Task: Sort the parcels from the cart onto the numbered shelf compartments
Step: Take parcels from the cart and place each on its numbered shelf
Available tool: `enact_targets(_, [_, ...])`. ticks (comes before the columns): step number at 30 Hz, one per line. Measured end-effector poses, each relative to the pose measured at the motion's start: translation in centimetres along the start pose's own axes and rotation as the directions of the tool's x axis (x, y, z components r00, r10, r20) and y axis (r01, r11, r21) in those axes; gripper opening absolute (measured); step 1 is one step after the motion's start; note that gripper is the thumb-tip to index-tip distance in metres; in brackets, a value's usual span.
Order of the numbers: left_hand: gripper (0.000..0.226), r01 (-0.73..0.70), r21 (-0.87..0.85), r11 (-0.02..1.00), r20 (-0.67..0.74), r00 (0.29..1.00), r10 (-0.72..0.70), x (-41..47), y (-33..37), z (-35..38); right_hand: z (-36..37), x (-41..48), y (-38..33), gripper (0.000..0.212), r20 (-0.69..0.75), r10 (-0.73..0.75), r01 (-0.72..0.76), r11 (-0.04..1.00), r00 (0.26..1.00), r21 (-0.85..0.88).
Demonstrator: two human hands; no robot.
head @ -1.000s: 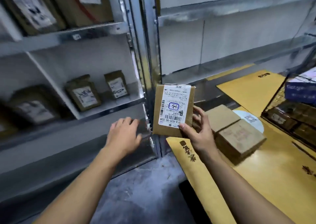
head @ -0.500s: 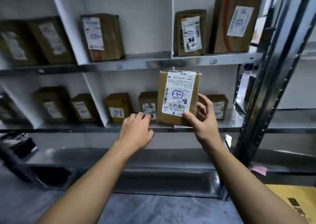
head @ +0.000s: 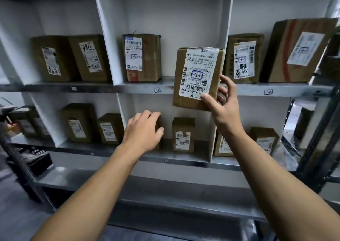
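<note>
Grey metal shelf unit [head: 128,86] fills the view; white dividers [head: 108,38] split two tiers into compartments; small tags [head: 157,90] sit on the upper tier's front edge, characters too blurred to read. Upper tier: two brown boxes [head: 55,58] in the left compartment; one taped box [head: 142,57] in the middle; a marked box [head: 244,58] and a larger box [head: 298,51] at right; all upright, labels facing out. Lower tier [head: 184,160]: small boxes in each compartment; one small box [head: 183,135] stands in the middle one.

Right hand [head: 223,112] holds the parcel [head: 197,78] upright in the air, in front of the upper tier's edge at the right side of the middle compartment, overlapping the divider there; grip clamped on its lower right corner, thumb on the front, fingers behind; label faces the camera upside down.

Left hand [head: 142,132] is in front of the lower middle compartment; grip apart, fingers loosely bent, nothing held; it hides part of a box behind, touching or not cannot tell.

Grey bottom tier [head: 165,191] below; dark steel upright [head: 316,139] at right; grey floor [head: 18,213] lower left; dark blurred object [head: 31,160] at left.
</note>
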State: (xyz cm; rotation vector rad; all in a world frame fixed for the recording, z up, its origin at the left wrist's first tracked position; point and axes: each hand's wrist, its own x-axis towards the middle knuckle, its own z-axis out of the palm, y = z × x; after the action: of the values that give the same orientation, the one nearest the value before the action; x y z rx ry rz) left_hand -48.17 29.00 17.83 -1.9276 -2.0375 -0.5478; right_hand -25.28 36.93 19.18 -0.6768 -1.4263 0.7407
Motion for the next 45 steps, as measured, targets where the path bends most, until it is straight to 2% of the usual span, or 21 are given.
enact_targets(8, [0.052,-0.025,-0.015,1.000,-0.145,0.989,0.023,7.2,-1.9,-0.6,3.2,8.9,1.9,0.067,0.024,-0.093,0.094,0.994,0.995,-0.060])
enact_targets(18, [0.050,-0.033,-0.021,0.999,-0.220,0.975,0.028,15.7,-4.2,1.4,5.2,17.5,6.6,0.069,0.105,-0.062,0.091,0.949,0.993,-0.301])
enact_targets(23, [0.049,-0.066,-0.057,0.996,-0.243,0.969,0.050,17.4,-5.0,2.9,6.1,18.9,7.4,0.070,0.091,0.021,0.015,0.929,0.996,-0.371])
enact_targets(30, [0.047,-0.135,-0.075,0.988,-0.267,0.957,0.111,19.1,-5.9,4.1,7.5,19.5,7.5,0.077,-0.035,0.089,-0.095,0.904,0.995,-0.417])
enact_targets(35, [0.047,-0.172,-0.073,0.982,-0.232,0.961,0.151,19.7,-6.8,4.1,8.3,19.7,7.4,0.077,-0.110,0.153,-0.185,0.884,0.982,-0.430])
enact_targets(45, [0.048,-0.220,-0.064,0.973,-0.191,0.960,0.204,19.9,-8.8,3.5,9.8,19.9,7.4,0.075,-0.182,0.204,-0.271,0.792,0.962,-0.546])
